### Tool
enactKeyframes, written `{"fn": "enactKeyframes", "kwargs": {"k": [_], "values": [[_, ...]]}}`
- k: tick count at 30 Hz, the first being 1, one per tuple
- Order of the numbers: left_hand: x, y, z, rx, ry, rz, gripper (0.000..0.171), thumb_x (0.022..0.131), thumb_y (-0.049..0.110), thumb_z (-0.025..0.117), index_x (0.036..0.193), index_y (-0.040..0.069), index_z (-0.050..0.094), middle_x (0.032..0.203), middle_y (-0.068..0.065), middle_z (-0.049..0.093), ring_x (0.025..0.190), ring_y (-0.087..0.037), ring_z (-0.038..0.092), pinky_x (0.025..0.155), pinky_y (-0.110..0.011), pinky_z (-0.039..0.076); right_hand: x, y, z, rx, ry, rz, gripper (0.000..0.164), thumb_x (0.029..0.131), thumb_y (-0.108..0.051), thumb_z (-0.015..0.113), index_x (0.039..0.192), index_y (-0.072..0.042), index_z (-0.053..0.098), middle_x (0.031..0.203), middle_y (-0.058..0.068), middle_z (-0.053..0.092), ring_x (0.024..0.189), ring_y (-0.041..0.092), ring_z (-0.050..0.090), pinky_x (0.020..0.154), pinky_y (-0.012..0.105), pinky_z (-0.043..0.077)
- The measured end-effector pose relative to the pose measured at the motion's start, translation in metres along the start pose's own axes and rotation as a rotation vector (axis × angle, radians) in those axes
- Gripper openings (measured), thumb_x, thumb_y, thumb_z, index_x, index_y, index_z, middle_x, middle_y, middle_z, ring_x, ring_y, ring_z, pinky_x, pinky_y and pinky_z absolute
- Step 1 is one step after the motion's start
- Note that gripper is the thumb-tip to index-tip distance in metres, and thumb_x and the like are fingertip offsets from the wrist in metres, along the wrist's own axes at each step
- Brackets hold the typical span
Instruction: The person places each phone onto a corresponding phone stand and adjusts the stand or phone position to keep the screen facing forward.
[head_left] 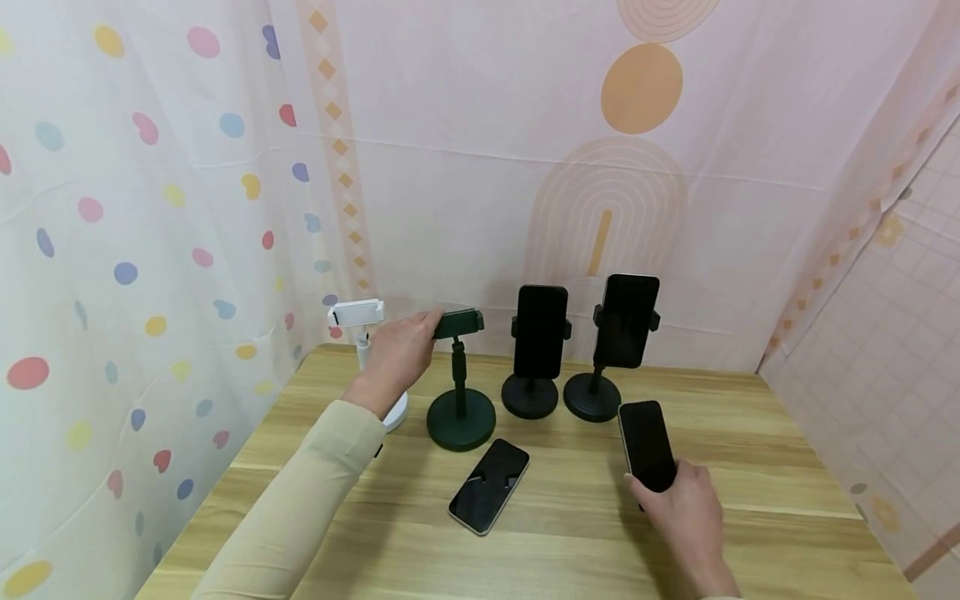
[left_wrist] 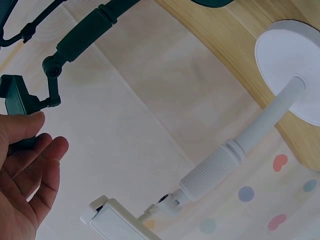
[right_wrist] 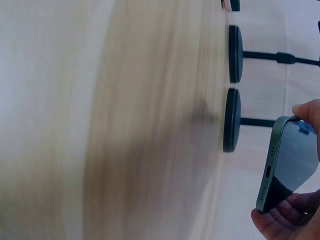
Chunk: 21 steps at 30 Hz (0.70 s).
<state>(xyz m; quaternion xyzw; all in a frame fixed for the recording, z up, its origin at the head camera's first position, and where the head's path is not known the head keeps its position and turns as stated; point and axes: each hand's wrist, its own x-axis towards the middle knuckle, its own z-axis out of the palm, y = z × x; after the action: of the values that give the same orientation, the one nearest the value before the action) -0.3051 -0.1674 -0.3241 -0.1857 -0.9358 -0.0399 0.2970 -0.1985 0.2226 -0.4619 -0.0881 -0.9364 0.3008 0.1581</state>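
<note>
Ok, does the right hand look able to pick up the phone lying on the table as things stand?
Probably not: the right hand grips another phone. Nothing visible stands between it and the lying phone, so emptying that hand would likely suffice.

Going by a clock face centred on your head view, you have a white stand (head_left: 358,313) at nine o'clock. A first black stand (head_left: 530,402) sits at four with an upright phone (head_left: 541,332), and a second black stand (head_left: 592,400), at three, carries a tilted phone (head_left: 627,321). At six, a loose phone (head_left: 489,486) lies face up on your wooden table (head_left: 570,554). Your spotted curtain (head_left: 172,333) hangs from eight to eleven, your pink curtain (head_left: 465,150) at twelve, its orange circle (head_left: 642,87) at one
</note>
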Motion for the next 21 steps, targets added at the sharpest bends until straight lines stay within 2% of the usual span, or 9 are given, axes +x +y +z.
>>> {"fn": "enactKeyframes", "kwargs": {"k": [13,21], "values": [[0.0,-0.002,0.001,-0.018,-0.006,0.01,0.025,0.09,0.007,0.072,0.113,0.005,0.063,0.099,-0.014,0.071,0.079,-0.03,0.07,0.065,-0.043,0.057,-0.009,-0.024,0.011,0.047,0.008,-0.05,0.073,0.075,-0.045,0.083,0.116,0.011,0.06,0.109,0.029,0.057,0.094,0.04,0.059,0.075,0.055,0.049],[-0.001,-0.002,0.0,-0.025,-0.043,-0.007,0.038,0.091,0.018,0.074,0.124,0.004,0.061,0.107,-0.015,0.07,0.085,-0.03,0.07,0.064,-0.044,0.056,-0.009,-0.036,0.016,0.066,0.024,-0.078,0.073,0.074,-0.043,0.084,0.117,0.01,0.06,0.109,0.027,0.058,0.092,0.038,0.059,0.076,0.054,0.049]]}}
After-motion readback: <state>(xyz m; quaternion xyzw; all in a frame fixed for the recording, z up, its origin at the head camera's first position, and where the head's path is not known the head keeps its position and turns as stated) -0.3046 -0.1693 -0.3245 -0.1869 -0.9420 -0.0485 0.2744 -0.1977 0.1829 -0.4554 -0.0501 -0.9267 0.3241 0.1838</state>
